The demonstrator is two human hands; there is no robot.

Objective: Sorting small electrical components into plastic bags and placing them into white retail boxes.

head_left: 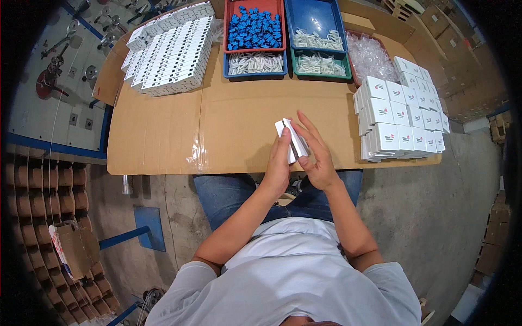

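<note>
Between my two hands, above the table's front edge, is a small white carton [292, 148] with a dark strip along its length. My left hand [278, 165] is closed against the carton's left side, thumb along its edge. On the other side, my right hand [319, 160] rests its thumb and palm side on the carton, while its fingers stretch out and away from it. Whether the carton's end is open cannot be made out. The cardboard-covered table [244, 119] lies beneath.
At the back stand a red tray [224, 27] of blue plastic pieces, blue trays [315, 16] and a green tray [321, 77] of small whitish parts. Clear plastic bags [372, 57] fill a bin beside them. White boxes are stacked left [174, 51] and right [389, 138].
</note>
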